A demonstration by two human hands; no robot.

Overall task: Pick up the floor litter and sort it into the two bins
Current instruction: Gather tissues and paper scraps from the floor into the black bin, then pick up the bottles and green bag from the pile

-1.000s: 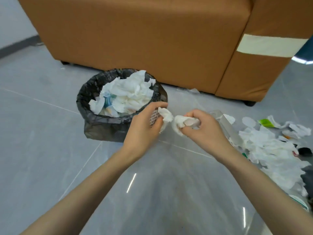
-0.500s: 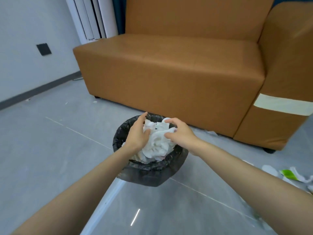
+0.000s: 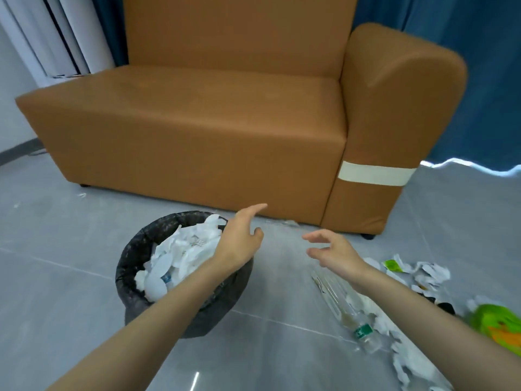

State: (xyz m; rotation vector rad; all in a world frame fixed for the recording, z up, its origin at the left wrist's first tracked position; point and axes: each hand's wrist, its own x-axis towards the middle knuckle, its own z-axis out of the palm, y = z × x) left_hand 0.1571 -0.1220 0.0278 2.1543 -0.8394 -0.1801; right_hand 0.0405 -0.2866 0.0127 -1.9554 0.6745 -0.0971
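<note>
Both hands have come up off the heap of white tissue they were pressing into the bin half a second ago, and the view has swung right to take in more of the mess.

A tan sofa [image 3: 197,136] fills the background against a blue curtain [image 3: 465,29], with grey tile floor [image 3: 56,277] running in front of it. The black-lined bin [image 3: 132,249] stands on the floor at left, piled to its rim with white tissue [image 3: 183,258]. No second bin is in view. The floor litter [image 3: 431,273] lies at right, well apart from the bin. It is mostly torn white paper scraps, with a green packet [image 3: 493,323] at the frame's edge and a clear plastic bottle [image 3: 346,309] lying on its side, cap end toward the camera.

The left hand [image 3: 239,238] hangs over the bin's right rim, its grip spread and holding nothing. The right hand [image 3: 332,252] hovers above the floor between bin and litter, just over the bottle's far end. Its grip is likewise spread, fingers loosely curved and empty.

The bottle seems the item nearest to reach. It looks light, thin-walled and slick, and is likely to dent or skid under a hard squeeze. A hold round the middle of the barrel, or at the stiffer neck by the green label, would probably be surest. The paper scraps look soft and nearly weightless, so they are best bunched and pinched from above. Small bits may slip through the fingers.
</note>
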